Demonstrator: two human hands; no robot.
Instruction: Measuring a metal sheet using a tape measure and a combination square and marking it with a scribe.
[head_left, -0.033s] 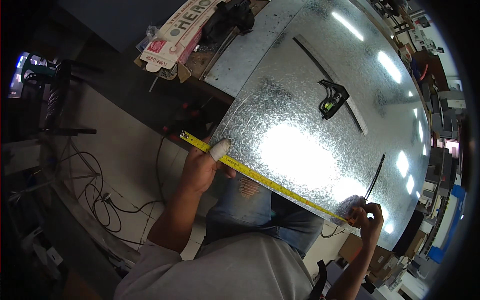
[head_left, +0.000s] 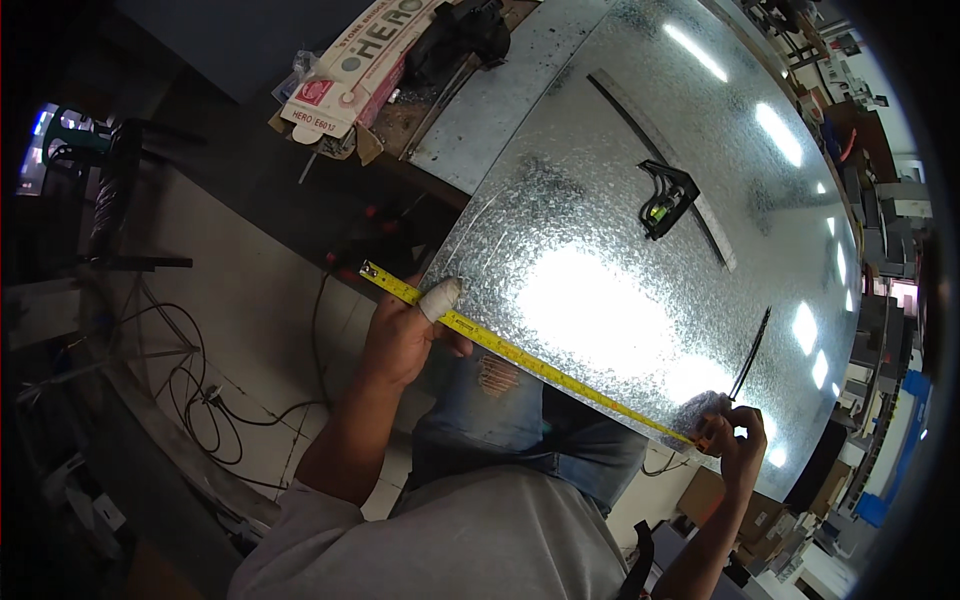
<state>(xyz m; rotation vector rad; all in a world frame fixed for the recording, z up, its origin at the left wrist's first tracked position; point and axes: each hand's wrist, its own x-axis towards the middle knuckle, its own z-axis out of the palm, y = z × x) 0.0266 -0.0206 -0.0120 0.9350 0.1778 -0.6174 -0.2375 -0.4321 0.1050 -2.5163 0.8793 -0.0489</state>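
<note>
We judge this a measuring step; our left hand (head_left: 400,342) pinches the yellow tape measure (head_left: 540,365), stretched along the near edge of the metal sheet (head_left: 500,235); our right hand (head_left: 740,452) grasps its other end; next calls for straight, taut alignment.

- Centre stage, the broad galvanized metal sheet (head_left: 560,150), gleaming under the lights!
- Along its near edge runs the yellow tape-measure blade (head_left: 550,372), its hooked end out past the left corner.
- Further in, the combination square (head_left: 715,235), flat and slanting, bubble vial showing green in its black head!
- Upper left, the cluttered workbench (head_left: 415,140) carries an opened, long cardboard box (head_left: 350,75), a black bundle (head_left: 475,30) right beside it.
- Down on the tiled floor (head_left: 240,290), black cable (head_left: 190,425) in loose loops!
</note>
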